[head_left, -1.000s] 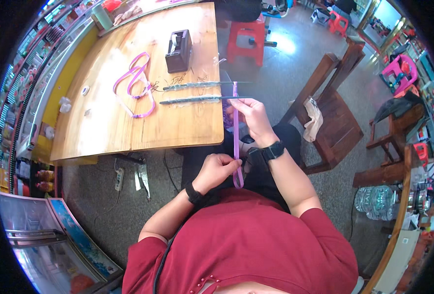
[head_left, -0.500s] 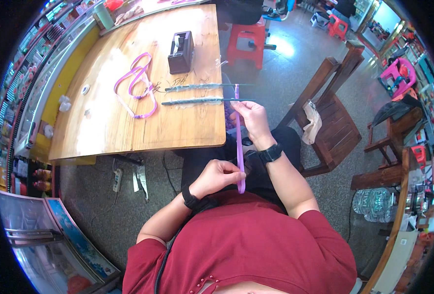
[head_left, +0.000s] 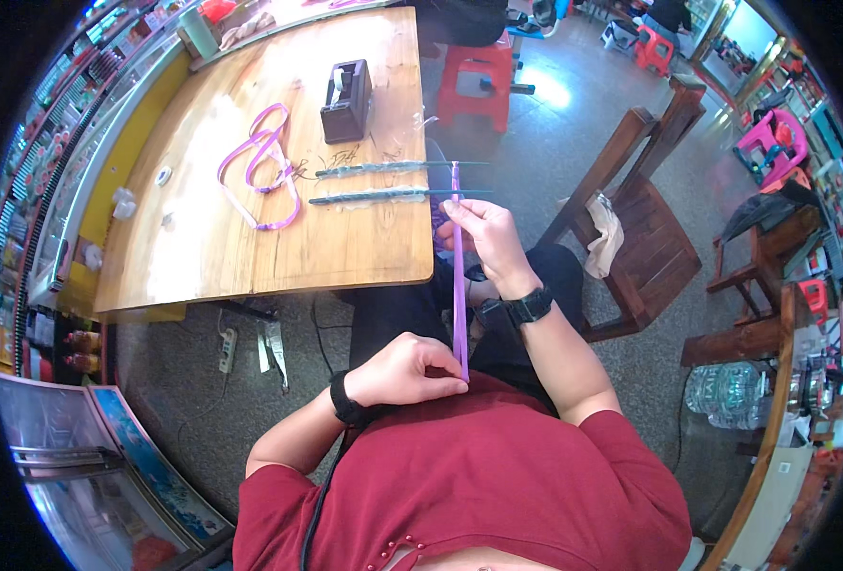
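A length of purple ribbon (head_left: 459,276) is held taut between the two hands, running nearly straight from the chest out toward the near edge of the wooden table (head_left: 345,257). Its near end is pinched between thumb and fingertips of the left hand (head_left: 410,369), which is closed on it just above the red shirt (head_left: 478,476); its far part is gripped by the right hand (head_left: 483,233), fingers curled round it, with a short tail sticking up past them. The step in hand is judged to be the drawing-out and straightening of one strip (measuring cannot be ruled out). A steady pull and an even grip at both ends would be called for next, so that the strip is kept flat and untwisted. On the table lie a looped bundle of purple ribbon (head_left: 261,171), a dark tape dispenser (head_left: 347,99) and two long grey-green strips (head_left: 383,183).
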`<state>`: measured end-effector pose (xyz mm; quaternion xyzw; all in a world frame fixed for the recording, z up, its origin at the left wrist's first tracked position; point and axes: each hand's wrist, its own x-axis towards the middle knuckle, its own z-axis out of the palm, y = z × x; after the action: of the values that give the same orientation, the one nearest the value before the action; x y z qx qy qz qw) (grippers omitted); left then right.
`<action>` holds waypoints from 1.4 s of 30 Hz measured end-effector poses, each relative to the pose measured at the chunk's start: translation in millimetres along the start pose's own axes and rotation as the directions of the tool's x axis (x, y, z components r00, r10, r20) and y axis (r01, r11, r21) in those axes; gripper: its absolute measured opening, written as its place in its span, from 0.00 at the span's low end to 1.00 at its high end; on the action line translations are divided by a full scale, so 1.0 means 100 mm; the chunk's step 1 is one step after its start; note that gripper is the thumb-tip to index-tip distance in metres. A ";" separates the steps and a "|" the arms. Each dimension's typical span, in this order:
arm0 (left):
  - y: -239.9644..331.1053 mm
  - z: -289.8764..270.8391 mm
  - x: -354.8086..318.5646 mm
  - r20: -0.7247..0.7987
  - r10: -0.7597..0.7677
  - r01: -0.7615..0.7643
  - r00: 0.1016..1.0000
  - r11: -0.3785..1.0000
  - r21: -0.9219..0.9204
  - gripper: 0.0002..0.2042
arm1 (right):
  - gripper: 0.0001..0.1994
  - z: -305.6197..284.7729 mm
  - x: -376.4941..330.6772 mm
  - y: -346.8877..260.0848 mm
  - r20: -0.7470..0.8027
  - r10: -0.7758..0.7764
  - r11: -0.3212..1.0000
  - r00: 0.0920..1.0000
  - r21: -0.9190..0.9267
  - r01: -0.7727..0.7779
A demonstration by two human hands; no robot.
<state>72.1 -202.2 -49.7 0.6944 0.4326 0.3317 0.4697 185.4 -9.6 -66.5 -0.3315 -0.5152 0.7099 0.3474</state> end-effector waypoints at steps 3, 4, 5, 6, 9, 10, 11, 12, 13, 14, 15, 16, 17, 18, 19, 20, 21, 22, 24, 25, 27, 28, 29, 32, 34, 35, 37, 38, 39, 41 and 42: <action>0.02 0.00 -0.01 -0.005 0.014 -0.014 1.000 1.000 -0.012 0.06 | 0.12 0.01 0.02 0.02 0.005 -0.015 1.000 1.000 -0.003 0.015; 0.02 0.01 -0.02 -0.016 0.026 -0.026 1.000 1.000 -0.017 0.06 | 0.12 0.01 0.02 0.02 0.006 -0.019 1.000 1.000 -0.008 0.019; 0.00 0.02 -0.02 -0.016 0.026 -0.026 1.000 1.000 -0.016 0.06 | 0.12 0.01 0.03 0.03 0.006 -0.024 1.000 1.000 -0.012 0.024; -0.02 0.03 -0.02 -0.019 0.013 -0.013 1.000 1.000 0.000 0.06 | 0.12 0.01 0.03 0.04 0.007 -0.024 1.000 1.000 -0.012 0.024; -0.03 0.03 -0.02 -0.028 0.002 -0.001 1.000 1.000 0.027 0.06 | 0.11 0.02 0.07 0.09 0.016 -0.009 1.000 1.000 0.012 0.009; -0.03 0.02 -0.02 -0.034 0.000 0.001 0.999 0.999 0.038 0.06 | 0.11 0.03 0.09 0.10 0.027 -0.022 0.999 0.999 0.027 0.021; -0.03 0.02 -0.02 -0.034 0.000 0.002 0.999 0.999 0.038 0.06 | 0.10 0.04 0.10 0.10 0.037 -0.034 0.999 0.999 0.042 0.032; -0.03 0.02 -0.02 -0.034 -0.003 0.004 0.999 0.999 0.036 0.06 | 0.10 0.06 0.11 0.12 0.037 -0.034 0.999 0.999 0.043 0.032; -0.02 0.02 -0.02 -0.033 -0.005 0.006 0.999 0.999 0.035 0.06 | 0.10 0.07 0.13 0.14 0.049 -0.060 0.997 0.997 0.041 0.058; -0.03 0.01 -0.02 -0.033 -0.005 0.006 0.999 0.999 0.036 0.06 | 0.10 0.08 0.14 0.15 0.062 -0.087 0.996 0.994 0.039 0.084; -0.03 0.01 -0.03 -0.034 -0.005 0.006 0.999 0.999 0.036 0.06 | 0.10 0.08 0.14 0.16 0.061 -0.087 0.996 0.994 0.039 0.085; -0.04 0.02 -0.03 -0.037 -0.006 0.007 0.999 0.999 0.036 0.06 | 0.10 0.08 0.15 0.16 0.063 -0.093 0.995 0.994 0.031 0.091; -0.03 0.01 -0.03 -0.037 -0.007 0.008 0.999 0.999 0.037 0.06 | 0.10 0.08 0.15 0.16 0.066 -0.099 0.995 0.993 0.022 0.098; -0.03 0.01 -0.04 -0.034 -0.010 0.011 0.999 0.999 0.036 0.06 | 0.10 0.08 0.14 0.15 0.066 -0.099 0.995 0.993 0.022 0.098; -0.03 0.01 -0.04 -0.033 -0.013 0.015 0.999 0.999 0.036 0.06 | 0.10 0.08 0.11 0.13 0.046 -0.078 0.996 0.996 0.035 0.076; -0.03 0.01 -0.04 -0.034 -0.013 0.015 0.999 0.999 0.035 0.06 | 0.10 0.08 0.10 0.12 0.027 -0.056 0.997 0.998 0.048 0.055; -0.03 0.01 -0.05 -0.030 0.000 0.001 1.000 0.999 0.037 0.06 | 0.10 0.06 0.09 0.13 0.028 -0.056 0.997 0.998 0.048 0.055; -0.02 0.01 -0.04 -0.024 0.015 -0.014 1.000 0.999 0.039 0.06 | 0.11 0.04 0.09 0.13 0.019 -0.054 0.998 0.998 0.026 0.054; 0.01 0.02 -0.04 -0.026 0.056 -0.055 0.998 0.997 0.046 0.06 | 0.11 0.01 0.07 0.13 0.009 -0.053 0.999 0.999 0.003 0.053; 0.03 0.02 -0.03 -0.029 0.096 -0.094 0.995 0.994 0.053 0.06 | 0.12 0.01 0.06 0.11 0.005 -0.047 0.999 0.999 0.005 0.047; 0.12 0.01 -0.04 -0.017 0.115 -0.113 0.993 0.992 0.060 0.07 | 0.12 0.00 0.03 0.07 0.000 -0.042 0.999 0.999 0.007 0.042; 0.15 0.00 -0.05 -0.007 0.132 -0.131 0.991 0.989 0.065 0.08 | 0.13 0.01 0.01 0.04 0.001 -0.035 0.999 0.999 0.002 0.035; 0.16 0.00 -0.05 -0.007 0.132 -0.131 0.991 0.989 0.066 0.08 | 0.13 0.02 -0.01 0.01 0.002 -0.028 1.000 1.000 -0.004 0.028; 0.21 -0.01 -0.08 -0.003 0.192 -0.192 0.981 0.981 0.025 0.10 | 0.14 0.04 -0.06 -0.08 -0.010 -0.017 1.000 1.000 -0.015 0.017; 0.29 -0.05 -0.12 0.029 0.180 -0.181 0.983 0.983 0.019 0.12 | 0.14 0.01 -0.09 -0.11 -0.002 -0.012 1.000 1.000 -0.002 0.012; 0.35 -0.08 -0.13 0.035 0.156 -0.155 0.987 0.988 -0.013 0.13 | 0.15 -0.01 -0.10 -0.13 0.005 -0.007 1.000 1.000 0.011 0.007; 0.47 -0.16 -0.15 0.040 0.158 -0.157 0.987 0.987 -0.033 0.14 | 0.15 -0.10 -0.16 -0.20 -0.027 -0.098 0.986 0.995 -0.140 0.094; 0.52 -0.20 -0.16 0.046 0.161 -0.158 0.986 0.986 -0.054 0.14 | 0.15 -0.14 -0.19 -0.23 -0.045 -0.193 0.941 0.980 -0.290 0.172; 0.54 -0.24 -0.17 0.033 0.199 -0.196 0.979 0.977 -0.081 0.17 | 0.13 -0.17 -0.24 -0.23 -0.054 -0.303 0.894 0.952 -0.363 0.264; 0.64 -0.34 -0.19 0.038 0.187 -0.179 0.982 0.971 -0.160 0.18 | 0.13 -0.22 -0.43 -0.39 0.119 -0.433 0.775 0.894 -0.456 0.436; 0.67 -0.38 -0.20 0.044 0.176 -0.161 0.983 0.958 -0.235 0.20 | 0.15 -0.22 -0.49 -0.47 0.299 -0.526 0.621 0.796 -0.504 0.600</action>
<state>50.7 -218.9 25.3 0.6799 0.3148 0.3958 0.5310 237.4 -29.1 -21.3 -0.1980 -0.8024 0.3935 0.4027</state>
